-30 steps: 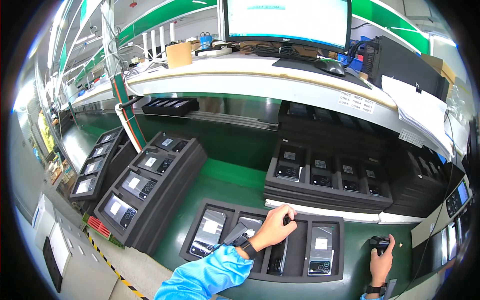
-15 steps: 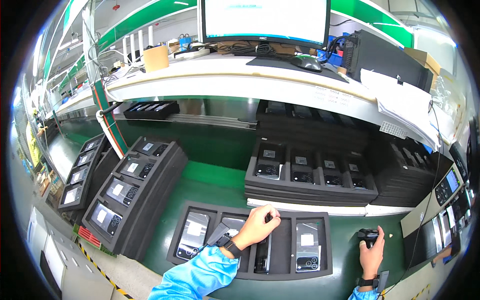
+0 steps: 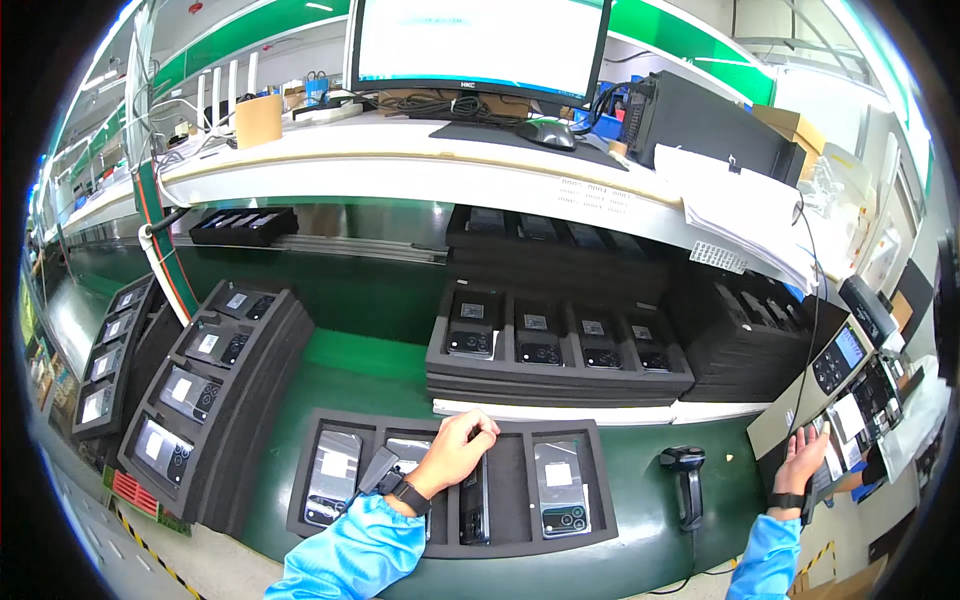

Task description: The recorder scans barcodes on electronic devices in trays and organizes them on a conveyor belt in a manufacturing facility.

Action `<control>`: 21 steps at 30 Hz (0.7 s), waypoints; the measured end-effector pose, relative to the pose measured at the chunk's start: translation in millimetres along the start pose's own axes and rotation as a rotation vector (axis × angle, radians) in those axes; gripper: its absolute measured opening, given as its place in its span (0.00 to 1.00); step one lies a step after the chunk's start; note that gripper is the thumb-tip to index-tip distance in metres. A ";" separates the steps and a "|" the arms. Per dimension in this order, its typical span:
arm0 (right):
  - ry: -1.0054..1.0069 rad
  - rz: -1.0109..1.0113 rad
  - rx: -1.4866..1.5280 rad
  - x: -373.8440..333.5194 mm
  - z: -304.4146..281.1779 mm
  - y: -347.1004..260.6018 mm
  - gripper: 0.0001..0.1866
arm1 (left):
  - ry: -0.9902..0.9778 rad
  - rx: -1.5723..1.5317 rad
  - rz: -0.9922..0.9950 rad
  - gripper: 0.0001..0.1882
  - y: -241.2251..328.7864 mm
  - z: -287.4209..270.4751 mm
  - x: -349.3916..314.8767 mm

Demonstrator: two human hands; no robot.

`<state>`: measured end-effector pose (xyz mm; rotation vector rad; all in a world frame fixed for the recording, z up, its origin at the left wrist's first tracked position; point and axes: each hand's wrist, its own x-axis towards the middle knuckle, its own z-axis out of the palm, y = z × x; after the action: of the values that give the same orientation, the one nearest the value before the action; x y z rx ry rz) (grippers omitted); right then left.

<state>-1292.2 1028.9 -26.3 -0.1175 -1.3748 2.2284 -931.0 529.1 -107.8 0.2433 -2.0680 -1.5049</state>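
Observation:
My left hand [image 3: 458, 452] is closed at the upper end of a dark smartphone [image 3: 474, 508], which is tilted on its edge in a black foam tray [image 3: 604, 480]. Part of that grip is hidden by the hand itself. Another phone [image 3: 561, 485] with a white label lies flat in the tray's right slot, and one more phone [image 3: 333, 478] in the left slot. My right hand [image 3: 800, 462], fingers stretched out, is at the front of a label printer [image 3: 835, 370], beside its white label strip [image 3: 833, 460]. A black barcode scanner [image 3: 687, 488] lies on the green bench, out of my hands.
Stacked foam trays with phones stand at the left [image 3: 218, 400] and behind the work tray [image 3: 560, 385]. A white shelf [image 3: 400, 180] above carries a monitor [image 3: 480, 50], a mouse [image 3: 546, 134] and papers [image 3: 740, 210]. A loose cable [image 3: 815, 330] hangs by the printer.
My right hand has let go of the barcode scanner and moved right to the printer. The left hand keeps its place at the tilted phone. The whole view has shifted.

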 end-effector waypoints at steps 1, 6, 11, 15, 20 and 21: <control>0.009 0.112 0.109 16.7 -0.6 -3.7 0.32 | -0.002 0.008 -0.036 0.05 0.4 -0.8 -0.4; -0.122 0.042 -0.039 47.2 -2.2 0.0 0.26 | -0.003 0.022 -0.009 0.04 -5.6 0.1 -2.7; -0.142 0.061 -0.002 33.7 7.6 -5.5 0.12 | 0.061 0.107 0.063 0.06 -7.3 2.8 -0.6; -0.010 0.004 -0.019 39.2 19.4 -12.5 0.11 | 0.021 -0.004 0.012 0.07 -0.8 0.8 0.5; 0.292 -0.547 -0.673 68.0 9.1 -14.3 0.12 | -0.003 -0.051 -0.045 0.06 1.9 -2.7 0.7; 0.402 -0.640 -0.752 69.0 6.3 -13.0 0.13 | 0.005 -0.043 -0.044 0.05 1.3 -1.6 1.0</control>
<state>-1348.9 1060.6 1.0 -0.3127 -1.6428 1.0373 -930.7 527.8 -106.0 0.2778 -2.0356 -1.5719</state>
